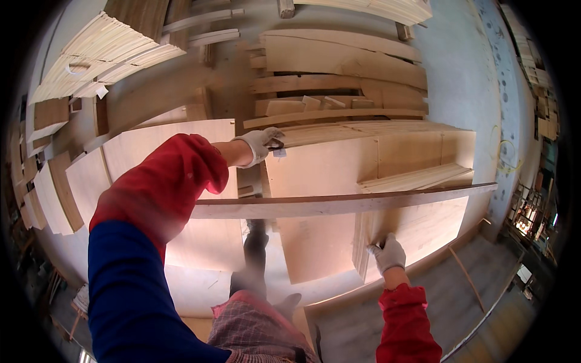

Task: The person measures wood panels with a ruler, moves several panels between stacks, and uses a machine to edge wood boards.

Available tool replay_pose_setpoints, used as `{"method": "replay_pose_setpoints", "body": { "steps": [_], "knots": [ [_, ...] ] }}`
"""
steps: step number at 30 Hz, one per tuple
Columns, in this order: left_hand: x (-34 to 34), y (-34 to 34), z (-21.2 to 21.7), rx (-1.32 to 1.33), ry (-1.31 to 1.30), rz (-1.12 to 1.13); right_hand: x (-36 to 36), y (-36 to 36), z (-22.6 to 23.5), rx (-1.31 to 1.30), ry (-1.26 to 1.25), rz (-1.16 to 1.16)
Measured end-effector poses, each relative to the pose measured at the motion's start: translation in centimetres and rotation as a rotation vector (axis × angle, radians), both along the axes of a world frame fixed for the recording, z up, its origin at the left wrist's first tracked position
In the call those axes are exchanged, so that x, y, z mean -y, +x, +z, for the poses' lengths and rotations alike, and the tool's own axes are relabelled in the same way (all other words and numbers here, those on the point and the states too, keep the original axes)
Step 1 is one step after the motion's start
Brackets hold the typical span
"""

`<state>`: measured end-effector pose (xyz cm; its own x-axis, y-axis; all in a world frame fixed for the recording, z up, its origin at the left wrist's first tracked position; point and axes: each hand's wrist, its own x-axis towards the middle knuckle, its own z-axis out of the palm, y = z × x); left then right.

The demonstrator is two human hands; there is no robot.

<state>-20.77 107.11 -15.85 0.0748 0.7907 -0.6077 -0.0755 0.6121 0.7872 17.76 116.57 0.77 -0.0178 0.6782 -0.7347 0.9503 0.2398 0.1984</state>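
My left hand (261,146), in a white glove and red sleeve, reaches to the left end of a stack of thin wooden sheets (327,166). Its fingers curl around something dark that I cannot make out, with a small pale tag (279,153) beside it. Nearer to me on the right, my gloved right hand (388,254) is closed at the edge of a thin wooden sheet (423,227) on the near stack. A long narrow wooden rail (339,206) runs crosswise between my two hands, above the stacks.
More pale sheets (206,242) stand on the left, below my arm. Curved boards (345,57) and small offcuts lie farther back. A fanned stack of strips (100,57) is at the upper left. A grey panel (357,327) lies at the lower right, near my legs.
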Motion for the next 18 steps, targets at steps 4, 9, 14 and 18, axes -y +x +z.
{"method": "replay_pose_setpoints", "body": {
  "steps": [4, 9, 14, 18],
  "knots": [
    [-0.9, -0.1, 1.2, -0.06, -0.042, -0.074, 0.3, 0.5, -0.2, -0.046, 0.009, -0.022],
    [-0.4, 0.3, -0.6, -0.31, 0.061, -0.16, 0.2, -0.2, 0.1, 0.002, -0.027, -0.009],
    [-0.2, 1.2, -1.5, -0.329, 0.135, -0.059, -0.1, -0.5, 0.2, 0.032, -0.018, -0.016],
    [-1.0, 1.6, -0.4, -0.343, 0.121, -0.087, -0.3, 0.2, 0.1, 0.009, -0.021, -0.028]
  ]
}}
